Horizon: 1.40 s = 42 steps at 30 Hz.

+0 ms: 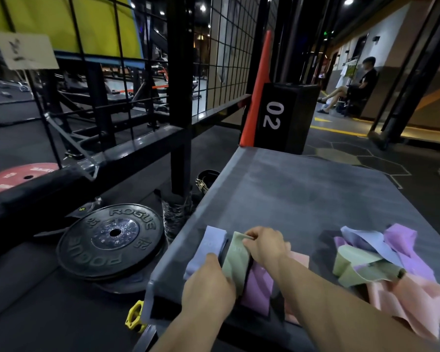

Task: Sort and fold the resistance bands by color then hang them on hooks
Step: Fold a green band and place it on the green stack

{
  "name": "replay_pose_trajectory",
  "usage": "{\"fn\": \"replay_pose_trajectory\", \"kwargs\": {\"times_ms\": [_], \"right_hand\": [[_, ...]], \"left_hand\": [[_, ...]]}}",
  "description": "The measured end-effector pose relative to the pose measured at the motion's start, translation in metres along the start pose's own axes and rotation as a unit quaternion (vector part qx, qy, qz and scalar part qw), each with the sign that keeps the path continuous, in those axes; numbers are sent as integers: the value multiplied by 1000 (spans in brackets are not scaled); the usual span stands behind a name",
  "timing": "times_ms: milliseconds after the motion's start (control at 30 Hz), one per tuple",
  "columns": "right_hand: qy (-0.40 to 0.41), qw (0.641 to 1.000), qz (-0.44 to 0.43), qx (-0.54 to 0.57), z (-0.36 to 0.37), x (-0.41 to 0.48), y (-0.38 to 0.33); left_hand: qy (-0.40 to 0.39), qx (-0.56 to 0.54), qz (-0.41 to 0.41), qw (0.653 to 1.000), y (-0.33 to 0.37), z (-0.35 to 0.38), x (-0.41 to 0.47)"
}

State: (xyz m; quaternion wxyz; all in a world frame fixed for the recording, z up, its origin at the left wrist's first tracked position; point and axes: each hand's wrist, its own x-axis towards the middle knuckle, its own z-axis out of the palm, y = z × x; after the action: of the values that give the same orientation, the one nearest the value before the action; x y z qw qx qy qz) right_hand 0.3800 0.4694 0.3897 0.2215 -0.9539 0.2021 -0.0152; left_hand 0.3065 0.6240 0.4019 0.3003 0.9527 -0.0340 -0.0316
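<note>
Folded bands lie side by side at the near left of a grey padded platform [302, 194]: a blue band [210, 246], a green band [235, 262], a purple band [258, 283] and a pink band [299, 259] partly hidden by my right arm. My right hand [263, 245] pinches the far end of the green band. My left hand [208, 283] grips its near end, lying partly over the blue one. A loose heap of unsorted bands [381, 260] in blue, purple, green and pink sits to the right.
Black Rogue weight plates [109, 237] lie on the floor left of the platform, with a yellow collar [135, 316] near them. A black wire-grid rack [178, 72] rises behind. A black box marked 02 [282, 115] stands beyond the platform. A person sits far right [353, 85].
</note>
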Motion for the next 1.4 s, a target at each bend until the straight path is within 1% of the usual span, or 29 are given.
{"fn": "replay_pose_trajectory", "kwargs": {"times_ms": [200, 367, 467, 567, 633, 700, 733, 800, 933, 1033, 1133, 1400], "right_hand": [[5, 998, -16, -68, 6, -3, 1], [8, 997, -39, -65, 7, -6, 2], [-1, 995, -64, -74, 6, -6, 3], [-13, 991, -111, -78, 3, -5, 3], [-32, 983, -157, -88, 1, -7, 4], [-69, 972, -192, -116, 0, -10, 4], [-88, 965, -204, -137, 1, -12, 4], [-118, 949, -224, -186, 4, -15, 5], [-145, 935, -238, -221, 14, -16, 9], [-147, 929, -241, -240, 18, -13, 12], [-156, 924, -243, -252, 20, -10, 14], [-156, 918, -258, -258, 19, -11, 19]], "left_hand": [[-5, 33, -4, 999, -5, 7, 3], [-7, 77, 11, 997, -11, 13, 7], [0, 78, 15, 997, -14, 14, 9], [32, 66, 41, 996, -13, 11, 10], [69, 41, 63, 995, -11, 8, 12], [125, 34, 99, 987, -9, 5, 13], [154, 51, 125, 979, -10, 6, 15], [169, 60, 152, 972, -14, 11, 16], [94, 142, 119, 978, -29, 32, 22], [-14, 172, 99, 980, -28, 33, 18], [-37, 189, 90, 977, -30, 34, 19], [-46, 177, 93, 979, -34, 35, 18]]}}
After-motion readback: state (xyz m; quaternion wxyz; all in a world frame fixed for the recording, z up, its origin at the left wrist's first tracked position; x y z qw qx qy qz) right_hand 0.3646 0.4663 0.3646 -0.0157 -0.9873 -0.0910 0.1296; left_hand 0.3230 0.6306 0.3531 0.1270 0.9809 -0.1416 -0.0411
